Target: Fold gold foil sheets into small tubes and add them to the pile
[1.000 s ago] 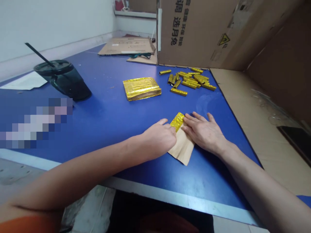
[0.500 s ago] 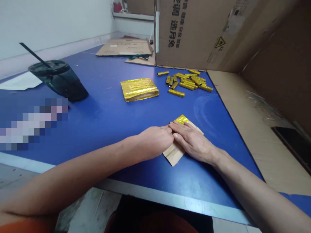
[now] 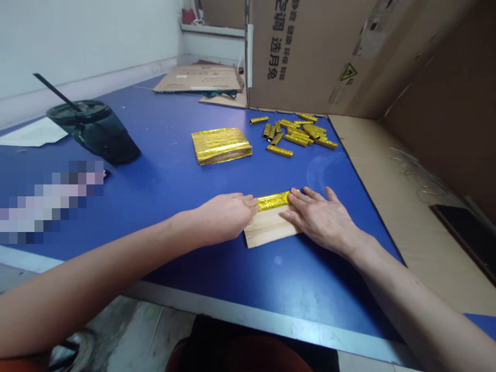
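Observation:
A sheet of joss paper (image 3: 267, 230) lies on the table with its pale underside up. Along its far edge, a gold foil strip (image 3: 273, 201) is folded over. My left hand (image 3: 230, 218) is closed, its fingers pinched at the left end of the gold fold. Spread out, my right hand (image 3: 323, 217) rests its fingertips on the right end of the fold, with the thumb on the pale paper. The fingers and thumb of that hand are apart. Both hands partly cover the sheet's ends.
Farther back sits a stack of gold paper (image 3: 220, 145), with a pile of rolled gold pieces (image 3: 300, 132) to its right. A dark cup with a straw (image 3: 98, 129) stands at left. Large cardboard (image 3: 310, 57) rises behind; a dark flat object (image 3: 461, 232) lies at right.
The sheet has turned from a slanted position to lie nearly across in front of me. My hands, touching before, have moved apart to its two ends, showing the gold fold.

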`<state>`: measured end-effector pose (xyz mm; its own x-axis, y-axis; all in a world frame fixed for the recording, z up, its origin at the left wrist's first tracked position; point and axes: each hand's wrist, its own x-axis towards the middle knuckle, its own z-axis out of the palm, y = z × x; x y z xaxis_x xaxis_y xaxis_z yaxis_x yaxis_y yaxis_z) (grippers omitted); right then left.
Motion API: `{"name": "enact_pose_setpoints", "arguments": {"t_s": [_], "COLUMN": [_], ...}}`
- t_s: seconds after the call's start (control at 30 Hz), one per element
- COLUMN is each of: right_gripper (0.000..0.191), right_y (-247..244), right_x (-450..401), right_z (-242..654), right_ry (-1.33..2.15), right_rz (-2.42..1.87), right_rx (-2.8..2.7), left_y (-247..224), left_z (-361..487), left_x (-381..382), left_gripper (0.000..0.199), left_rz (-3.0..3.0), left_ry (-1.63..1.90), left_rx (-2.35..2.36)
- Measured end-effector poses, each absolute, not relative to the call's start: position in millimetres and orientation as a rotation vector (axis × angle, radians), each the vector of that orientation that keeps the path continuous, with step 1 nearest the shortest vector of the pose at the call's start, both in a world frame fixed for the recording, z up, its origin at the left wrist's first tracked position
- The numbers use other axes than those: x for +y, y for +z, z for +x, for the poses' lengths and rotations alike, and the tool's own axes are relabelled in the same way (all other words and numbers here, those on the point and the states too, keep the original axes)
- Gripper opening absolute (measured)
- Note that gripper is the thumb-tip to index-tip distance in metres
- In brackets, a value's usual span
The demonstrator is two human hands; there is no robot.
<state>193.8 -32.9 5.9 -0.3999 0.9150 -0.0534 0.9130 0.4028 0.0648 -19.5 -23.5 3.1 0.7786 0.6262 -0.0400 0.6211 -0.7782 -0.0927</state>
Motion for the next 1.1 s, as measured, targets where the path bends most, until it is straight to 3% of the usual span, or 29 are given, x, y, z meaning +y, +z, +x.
{"name": "enact_pose_setpoints", "arguments": {"t_s": [0.17,0.27,0.4,0.5,0.67,0.8,0.97,1.1], "right_gripper": [0.078,0.096,0.067,0.051,0.05,0.046,0.031,0.03], "right_y": [13,15,13,10,8,9,10,12], "right_x": [-33,-35,-36,-35,-31,-29,-28,-26], "right_z": [210,225,237,240,244,246,249,250], "right_ry": [-0.182,-0.403,-0.472,-0.529,-0.568,-0.613,-0.743,-0.849], "right_rz": [1.548,1.401,1.407,1.401,1.397,1.433,1.42,1.407], "right_rx": [2.616,2.648,2.651,2.694,2.686,2.752,2.804,2.837], "left_y": [11,19,23,21,21,22,21,20], "left_z": [-20,-16,-17,-18,-18,-17,-16,-17], "left_x": [-26,-28,-31,-34,-38,-38,-36,-35], "left_gripper": [0.031,0.048,0.07,0.067,0.039,0.033,0.045,0.051], "left_rz": [-2.879,-2.934,-2.973,-2.948,-2.947,-2.952,-2.997,-3.02], "left_ry": [0.125,0.105,0.16,0.196,0.197,0.211,0.094,0.028], "left_rx": [-1.058,-1.149,-1.187,-1.154,-1.12,-1.087,-1.233,-1.354]}}
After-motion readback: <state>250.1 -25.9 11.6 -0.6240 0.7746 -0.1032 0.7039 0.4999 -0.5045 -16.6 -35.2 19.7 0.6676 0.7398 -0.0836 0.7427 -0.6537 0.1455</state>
